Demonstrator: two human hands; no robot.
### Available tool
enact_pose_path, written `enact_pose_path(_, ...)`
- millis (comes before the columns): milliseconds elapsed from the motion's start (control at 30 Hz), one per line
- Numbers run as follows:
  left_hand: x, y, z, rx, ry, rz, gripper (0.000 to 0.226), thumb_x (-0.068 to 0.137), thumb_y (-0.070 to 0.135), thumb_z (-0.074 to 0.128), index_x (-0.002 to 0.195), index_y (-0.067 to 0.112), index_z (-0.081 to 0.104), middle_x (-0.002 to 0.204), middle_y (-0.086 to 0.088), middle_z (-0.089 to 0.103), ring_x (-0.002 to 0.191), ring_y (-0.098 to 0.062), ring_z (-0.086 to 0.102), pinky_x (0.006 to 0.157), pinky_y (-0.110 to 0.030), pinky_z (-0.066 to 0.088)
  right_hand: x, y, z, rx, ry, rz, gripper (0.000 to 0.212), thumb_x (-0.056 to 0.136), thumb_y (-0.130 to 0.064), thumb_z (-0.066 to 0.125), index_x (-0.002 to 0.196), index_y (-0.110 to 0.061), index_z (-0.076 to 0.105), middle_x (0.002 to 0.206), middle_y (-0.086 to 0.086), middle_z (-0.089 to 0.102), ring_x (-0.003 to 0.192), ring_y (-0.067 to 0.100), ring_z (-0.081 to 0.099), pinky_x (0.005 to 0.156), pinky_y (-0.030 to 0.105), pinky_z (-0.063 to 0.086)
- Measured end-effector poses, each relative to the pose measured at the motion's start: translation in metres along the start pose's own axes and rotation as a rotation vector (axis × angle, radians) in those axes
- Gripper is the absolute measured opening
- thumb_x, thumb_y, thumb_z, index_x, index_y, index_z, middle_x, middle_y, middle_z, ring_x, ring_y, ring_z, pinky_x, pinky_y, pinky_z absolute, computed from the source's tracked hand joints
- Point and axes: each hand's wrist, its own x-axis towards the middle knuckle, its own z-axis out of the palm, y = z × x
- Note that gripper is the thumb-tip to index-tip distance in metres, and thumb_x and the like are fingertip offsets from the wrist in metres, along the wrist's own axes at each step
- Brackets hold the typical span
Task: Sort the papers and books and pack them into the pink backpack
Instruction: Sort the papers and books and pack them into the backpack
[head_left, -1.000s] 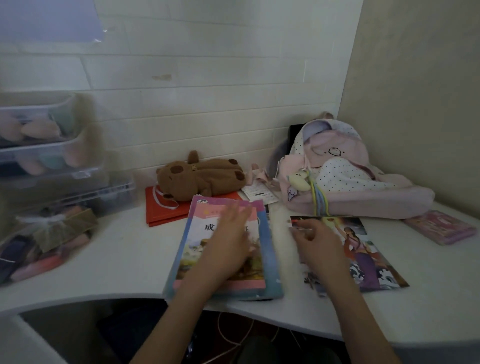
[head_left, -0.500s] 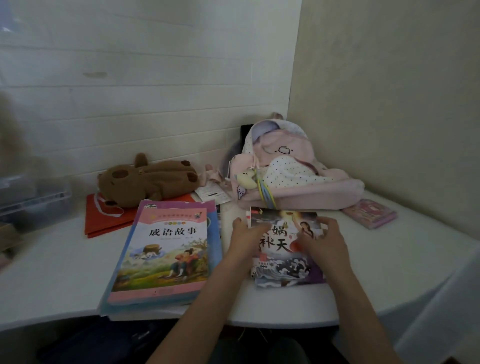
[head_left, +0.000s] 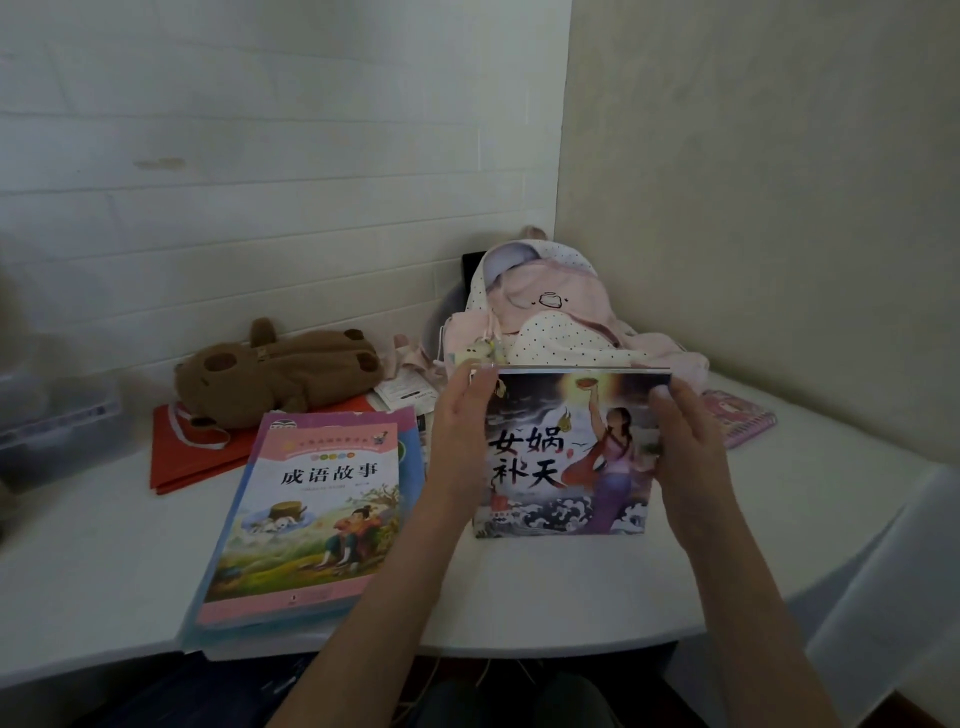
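Observation:
I hold a dark picture book (head_left: 561, 452) upright, its bottom edge resting on the white desk (head_left: 545, 592). My left hand (head_left: 462, 441) grips its left side and my right hand (head_left: 685, 447) grips its right side. Behind it the pink backpack (head_left: 550, 322) lies slumped in the corner, its top open. To the left a stack of books topped by a pink storybook (head_left: 317, 514) lies flat near the desk's front edge. A pink spiral notebook (head_left: 743, 421) lies to the right, partly hidden by my right hand.
A brown plush animal (head_left: 275, 369) lies on a red folder (head_left: 182, 457) at the back left. Small white paper slips (head_left: 405, 392) lie between the plush and the backpack. A clear storage box (head_left: 52, 415) stands at the far left. Walls close the corner behind.
Both hands took hold of the dark picture book and tipped it up from lying flat to standing on its bottom edge. The view swung right, away from the storage bins.

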Motion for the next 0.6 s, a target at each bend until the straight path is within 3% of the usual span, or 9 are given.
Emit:
enact_pose_path(133, -0.001, 0.001, 0.007, 0.059, 0.05, -0.097, 0.025, 0.069, 0.057, 0.061, 0.06, 0.035, 0.067, 0.068, 0.005, 0.07, 0.066, -0.011, 0.066, 0.061, -0.026, 0.052, -0.003, 0.005, 0.0, -0.031, -0.104, 0.109, 0.025, 0.069, -0.048, 0.071, 0.087, -0.03, 0.073, 0.082, 0.002, 0.075, 0.071, 0.02, 0.073, 0.054, 0.03, 0.056)
enact_pose_path(200, -0.003, -0.001, 0.004, 0.106, 0.021, -0.089, 0.027, 0.08, 0.056, 0.06, 0.064, 0.037, 0.068, 0.07, 0.008, 0.071, 0.069, -0.01, 0.067, 0.064, -0.026, 0.053, -0.009, 0.015, -0.004, -0.147, -0.172, 0.154, 0.041, 0.066, -0.054, 0.076, 0.083, -0.017, 0.075, 0.078, 0.01, 0.074, 0.068, 0.027, 0.07, 0.062, 0.035, 0.055)
enact_pose_path(267, -0.002, -0.003, -0.006, 0.293, -0.054, -0.053, 0.03, 0.084, 0.061, 0.05, 0.075, 0.037, 0.066, 0.074, 0.012, 0.071, 0.073, -0.006, 0.067, 0.065, -0.02, 0.052, -0.013, 0.023, -0.005, -0.186, -0.143, 0.169, 0.054, 0.068, -0.053, 0.068, 0.076, 0.0, 0.07, 0.07, 0.014, 0.069, 0.061, 0.025, 0.06, 0.061, 0.029, 0.045)
enact_pose_path(333, 0.002, -0.002, -0.021, 0.585, -0.154, -0.013, 0.022, 0.087, 0.055, 0.049, 0.095, 0.037, 0.057, 0.087, 0.018, 0.067, 0.086, -0.005, 0.064, 0.067, -0.014, 0.048, -0.011, 0.023, 0.002, -0.193, -0.067, 0.152, 0.035, 0.072, -0.049, 0.063, 0.064, -0.015, 0.069, 0.055, -0.002, 0.065, 0.049, 0.01, 0.054, 0.05, 0.015, 0.04)
enact_pose_path(400, 0.012, 0.0, -0.05, 0.852, -0.125, -0.036, 0.035, 0.089, 0.047, 0.055, 0.118, 0.028, 0.051, 0.109, 0.018, 0.059, 0.102, -0.006, 0.056, 0.078, -0.02, 0.045, -0.003, 0.018, 0.016, -0.201, -0.037, 0.13, 0.027, 0.074, -0.048, 0.065, 0.057, -0.026, 0.064, 0.051, -0.011, 0.061, 0.044, 0.004, 0.05, 0.043, 0.01, 0.037)
enact_pose_path(500, 0.022, 0.009, -0.117, 1.226, 0.139, -0.265, 0.06, 0.086, 0.043, 0.062, 0.133, 0.011, 0.042, 0.131, -0.008, 0.05, 0.118, -0.027, 0.048, 0.091, -0.037, 0.041, 0.008, 0.016, 0.044, -0.128, -0.062, 0.157, 0.016, 0.08, -0.042, 0.069, 0.076, -0.027, 0.07, 0.074, -0.009, 0.072, 0.062, 0.006, 0.065, 0.052, 0.014, 0.047)
enact_pose_path(600, 0.014, 0.016, -0.168, 1.382, 0.133, -0.602, 0.06, 0.085, 0.04, 0.062, 0.133, 0.01, 0.041, 0.131, -0.019, 0.049, 0.119, -0.038, 0.047, 0.101, -0.045, 0.041, 0.006, 0.021, 0.085, -0.024, -0.187, 0.393, 0.023, 0.083, -0.035, 0.068, 0.091, -0.014, 0.07, 0.082, 0.002, 0.075, 0.065, 0.01, 0.069, 0.05, 0.017, 0.05)
